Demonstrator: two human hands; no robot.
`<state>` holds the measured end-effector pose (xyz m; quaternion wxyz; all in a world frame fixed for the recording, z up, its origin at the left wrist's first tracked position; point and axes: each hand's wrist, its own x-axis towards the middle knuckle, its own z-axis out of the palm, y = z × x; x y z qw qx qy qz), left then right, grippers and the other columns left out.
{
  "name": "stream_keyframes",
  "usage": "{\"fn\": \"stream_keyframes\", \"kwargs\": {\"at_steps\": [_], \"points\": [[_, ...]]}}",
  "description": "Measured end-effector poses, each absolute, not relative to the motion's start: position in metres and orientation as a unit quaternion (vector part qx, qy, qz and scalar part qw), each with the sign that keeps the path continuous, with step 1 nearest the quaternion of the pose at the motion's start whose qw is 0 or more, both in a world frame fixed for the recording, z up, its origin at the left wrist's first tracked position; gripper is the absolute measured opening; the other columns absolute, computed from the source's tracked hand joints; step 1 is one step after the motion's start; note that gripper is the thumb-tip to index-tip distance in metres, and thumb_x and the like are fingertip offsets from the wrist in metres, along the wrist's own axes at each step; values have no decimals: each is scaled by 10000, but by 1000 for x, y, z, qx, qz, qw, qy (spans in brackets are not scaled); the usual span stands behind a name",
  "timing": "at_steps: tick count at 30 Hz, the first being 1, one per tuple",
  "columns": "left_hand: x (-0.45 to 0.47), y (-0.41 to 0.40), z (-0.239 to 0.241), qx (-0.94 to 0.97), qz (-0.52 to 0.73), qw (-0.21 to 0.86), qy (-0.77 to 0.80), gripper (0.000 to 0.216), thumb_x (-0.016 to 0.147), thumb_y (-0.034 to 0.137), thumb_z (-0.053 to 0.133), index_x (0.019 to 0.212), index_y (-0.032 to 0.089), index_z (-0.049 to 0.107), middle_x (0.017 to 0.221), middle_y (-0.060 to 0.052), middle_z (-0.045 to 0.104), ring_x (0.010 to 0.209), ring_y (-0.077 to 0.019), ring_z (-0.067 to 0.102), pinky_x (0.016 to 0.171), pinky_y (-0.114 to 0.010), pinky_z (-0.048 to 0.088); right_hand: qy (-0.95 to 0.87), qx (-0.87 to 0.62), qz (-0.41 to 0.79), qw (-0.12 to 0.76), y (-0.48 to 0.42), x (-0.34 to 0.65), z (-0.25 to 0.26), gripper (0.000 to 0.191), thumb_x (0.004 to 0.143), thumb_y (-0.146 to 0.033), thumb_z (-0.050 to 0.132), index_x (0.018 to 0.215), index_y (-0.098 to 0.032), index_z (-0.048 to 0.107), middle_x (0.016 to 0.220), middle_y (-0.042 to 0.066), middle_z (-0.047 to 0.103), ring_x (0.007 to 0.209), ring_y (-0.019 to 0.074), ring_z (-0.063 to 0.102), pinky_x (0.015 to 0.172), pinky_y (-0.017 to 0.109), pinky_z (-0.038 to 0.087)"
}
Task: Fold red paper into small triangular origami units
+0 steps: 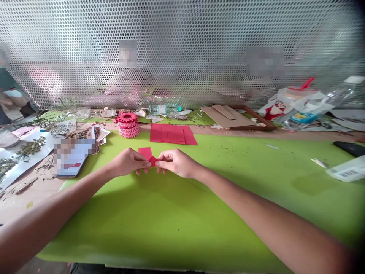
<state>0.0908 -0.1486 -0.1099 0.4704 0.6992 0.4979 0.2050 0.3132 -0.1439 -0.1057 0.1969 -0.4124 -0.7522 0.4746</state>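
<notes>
Between my two hands is a small piece of red paper, folded to a point, held above the green mat. My left hand pinches its left side between thumb and fingers. On the right side, my right hand pinches it the same way. A flat red paper square shows just behind the left fingertips; whether it joins the folded piece I cannot tell. Beyond my hands lie larger red paper sheets. Left of those sheets stands a stack of red and pink folded paper rings with pointed edges.
A phone lies at the left beside dried plant bits. At the back are a clear bottle lying down, cardboard pieces and plastic bags, before a perforated metal panel. A dark object is at right.
</notes>
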Motion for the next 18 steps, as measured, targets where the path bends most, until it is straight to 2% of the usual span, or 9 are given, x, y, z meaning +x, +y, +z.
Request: {"fn": "stream_keyframes", "kwargs": {"at_steps": [4, 10, 18], "points": [[90, -147, -111, 702, 201, 476, 491, 323, 757, 469, 719, 820, 165, 805, 767, -57, 760, 534, -98, 596, 526, -191, 480, -741, -404, 498, 200, -139, 315, -111, 263, 836, -412, 679, 800, -151, 659, 799, 69, 746, 690, 170, 667, 662, 297, 511], [90, -146, -112, 703, 196, 483, 484, 293, 769, 437, 716, 827, 164, 805, 771, -62, 763, 527, -98, 593, 532, -200, 494, -697, -397, 565, 192, -133, 317, -112, 392, 710, -509, 778, 763, -139, 659, 749, 63, 732, 662, 161, 654, 680, 308, 515], [92, -150, -107, 706, 189, 474, 490, 257, 772, 407, 717, 800, 166, 803, 758, -61, 760, 539, -102, 600, 529, -197, 487, -692, -389, 576, 196, -129, 319, -115, 388, 673, -497, 814, 739, -148, 660, 705, 34, 713, 659, 155, 648, 666, 295, 485]]}}
